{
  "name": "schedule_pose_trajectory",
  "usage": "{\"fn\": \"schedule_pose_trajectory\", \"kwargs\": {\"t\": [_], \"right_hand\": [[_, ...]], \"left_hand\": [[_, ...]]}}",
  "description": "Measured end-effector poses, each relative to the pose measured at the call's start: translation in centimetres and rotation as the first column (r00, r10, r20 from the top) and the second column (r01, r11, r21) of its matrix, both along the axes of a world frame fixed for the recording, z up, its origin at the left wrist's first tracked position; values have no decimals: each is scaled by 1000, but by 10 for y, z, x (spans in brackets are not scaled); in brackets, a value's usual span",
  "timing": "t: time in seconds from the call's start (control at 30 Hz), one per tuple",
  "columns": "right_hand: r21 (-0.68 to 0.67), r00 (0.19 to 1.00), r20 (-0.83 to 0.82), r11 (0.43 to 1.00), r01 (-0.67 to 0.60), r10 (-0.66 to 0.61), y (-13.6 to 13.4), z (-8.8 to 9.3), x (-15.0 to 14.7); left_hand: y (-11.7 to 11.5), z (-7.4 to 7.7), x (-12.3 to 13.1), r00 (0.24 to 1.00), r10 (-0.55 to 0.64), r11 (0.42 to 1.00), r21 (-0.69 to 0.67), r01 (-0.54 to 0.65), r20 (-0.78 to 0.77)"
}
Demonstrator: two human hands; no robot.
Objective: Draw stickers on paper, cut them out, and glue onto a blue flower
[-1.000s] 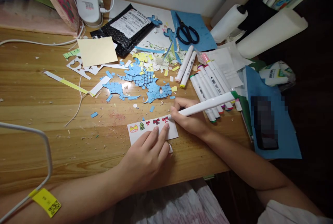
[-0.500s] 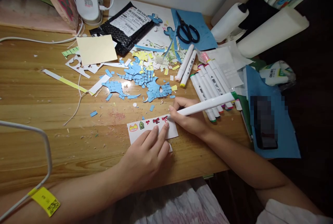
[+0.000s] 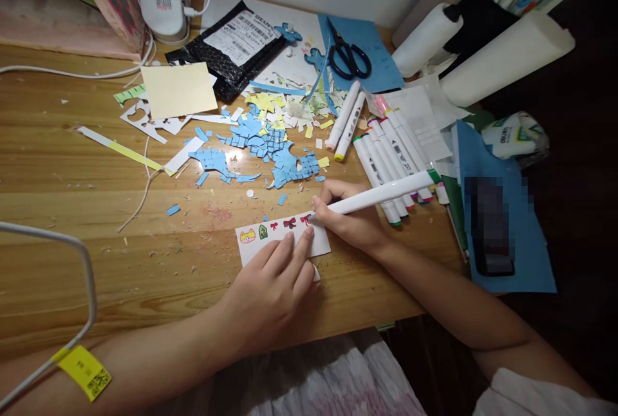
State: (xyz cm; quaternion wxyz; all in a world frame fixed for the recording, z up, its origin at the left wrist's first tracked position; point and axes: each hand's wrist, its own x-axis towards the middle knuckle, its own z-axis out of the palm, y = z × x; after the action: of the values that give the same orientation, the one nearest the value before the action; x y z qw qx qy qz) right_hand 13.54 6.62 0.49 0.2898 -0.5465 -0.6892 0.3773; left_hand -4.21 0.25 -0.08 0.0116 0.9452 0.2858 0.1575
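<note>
White paper strip [image 3: 322, 245] lies pinned flat under my left hand [image 3: 270, 290] so my right hand [image 3: 350, 216], gripping the marker [image 3: 381, 192], can draw steadily.

1. Only 1 view: a camera worn on the head, which looked forward and down over the counter [image 3: 72, 261].
2. It sat near; the left hand [image 3: 270, 293] and right hand [image 3: 352, 223] lay just below centre.

I log one small white rectangular paper card [image 3: 253, 250], flat on the wood at lower centre of frame, slightly tilted. Yellow, green and red doodles line its upper edge. One long white plastic marker [image 3: 386, 192], green-ended, lies slanted low, its tip touching the card's upper right corner.
</note>
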Motion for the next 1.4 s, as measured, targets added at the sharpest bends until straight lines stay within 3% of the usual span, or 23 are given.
{"fn": "schedule_pose_trajectory", "kwargs": {"t": [1.4], "right_hand": [[81,999,-3,996,-33,33,-1,-1,1]], "left_hand": [[3,3,1,999,9,1000,14,-9,34]]}}
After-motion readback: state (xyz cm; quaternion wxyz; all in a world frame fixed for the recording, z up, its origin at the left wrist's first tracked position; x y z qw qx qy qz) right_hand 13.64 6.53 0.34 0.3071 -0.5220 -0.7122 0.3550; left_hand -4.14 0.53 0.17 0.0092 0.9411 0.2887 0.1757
